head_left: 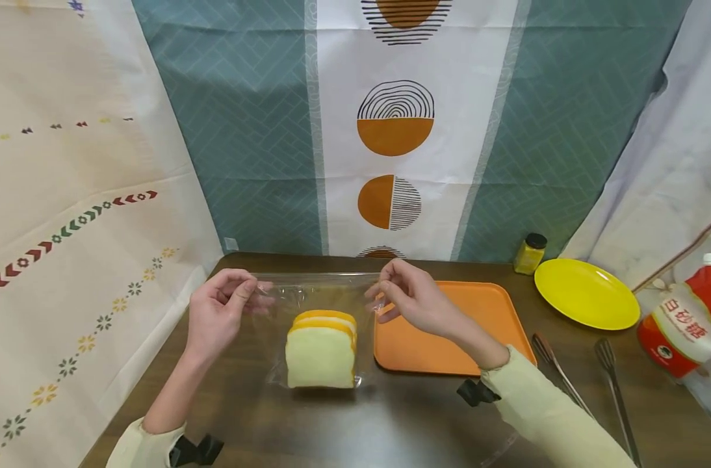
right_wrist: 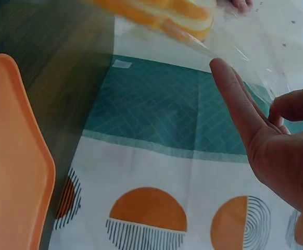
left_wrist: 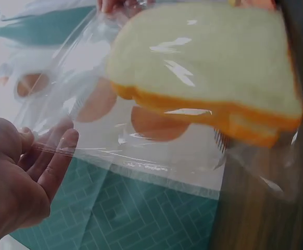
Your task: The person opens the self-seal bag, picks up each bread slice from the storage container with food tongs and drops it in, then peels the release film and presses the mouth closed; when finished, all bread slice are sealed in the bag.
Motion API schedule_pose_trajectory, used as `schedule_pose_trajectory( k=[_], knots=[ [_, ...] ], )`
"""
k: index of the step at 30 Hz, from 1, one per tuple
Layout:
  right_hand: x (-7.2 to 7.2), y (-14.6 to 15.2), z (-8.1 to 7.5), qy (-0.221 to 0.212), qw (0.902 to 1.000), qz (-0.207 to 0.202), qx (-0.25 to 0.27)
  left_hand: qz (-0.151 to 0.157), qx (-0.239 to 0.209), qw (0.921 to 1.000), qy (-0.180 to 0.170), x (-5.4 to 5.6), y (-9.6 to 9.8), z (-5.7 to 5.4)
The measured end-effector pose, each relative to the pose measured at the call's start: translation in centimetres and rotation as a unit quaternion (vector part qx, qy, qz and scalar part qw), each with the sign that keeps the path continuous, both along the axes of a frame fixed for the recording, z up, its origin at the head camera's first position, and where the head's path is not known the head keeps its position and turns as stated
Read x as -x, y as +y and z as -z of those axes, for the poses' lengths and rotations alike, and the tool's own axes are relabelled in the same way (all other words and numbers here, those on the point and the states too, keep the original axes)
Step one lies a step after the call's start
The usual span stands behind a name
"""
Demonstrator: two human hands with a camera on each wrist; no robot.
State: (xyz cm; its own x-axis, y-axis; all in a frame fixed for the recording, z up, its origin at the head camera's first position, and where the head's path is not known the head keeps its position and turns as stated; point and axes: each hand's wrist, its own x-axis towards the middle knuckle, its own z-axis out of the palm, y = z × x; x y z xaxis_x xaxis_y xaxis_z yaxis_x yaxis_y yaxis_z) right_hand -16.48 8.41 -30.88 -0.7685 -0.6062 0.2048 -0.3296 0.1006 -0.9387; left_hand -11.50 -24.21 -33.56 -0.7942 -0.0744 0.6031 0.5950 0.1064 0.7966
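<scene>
A clear plastic bag with bread slices inside hangs upright between my two hands. My left hand pinches the bag's upper left corner between thumb and finger. At the upper right corner my right hand pinches the film the same way, its other fingers spread. In the left wrist view the pale bread slice with its orange crust shows through the shiny film, beside my left hand. The right wrist view shows my right hand at the bag's edge, with only part of the bread in sight.
An orange tray lies behind and below my right forearm. Further right are a yellow plate, a black-lidded yellow jar, a red and white sugar bag, tongs and a whisk-like utensil. Patterned cloths hang behind the table.
</scene>
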Motion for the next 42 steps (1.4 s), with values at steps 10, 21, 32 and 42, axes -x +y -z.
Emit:
schedule_pose_trajectory(
  k=[10,21,32,42],
  knots=[
    [0.5,-0.4,0.6,0.010,0.9999,0.008,0.003,-0.009,-0.001,0.9998,-0.018,0.9,-0.2,0.4],
    [6.7,-2.7,5.5,-0.050,0.9953,0.072,-0.041,-0.047,0.082,0.9751,-0.200,7.3,-1.6,3.2],
    [11.5,-4.3,9.5,-0.036,0.9761,0.159,-0.144,-0.090,0.200,0.9420,-0.254,12.6,-1.5,6.9],
    [12.2,-4.1,11.1,0.001,0.9574,0.189,-0.218,-0.098,0.252,0.9234,-0.273,13.2,-0.9,9.3]
  ],
)
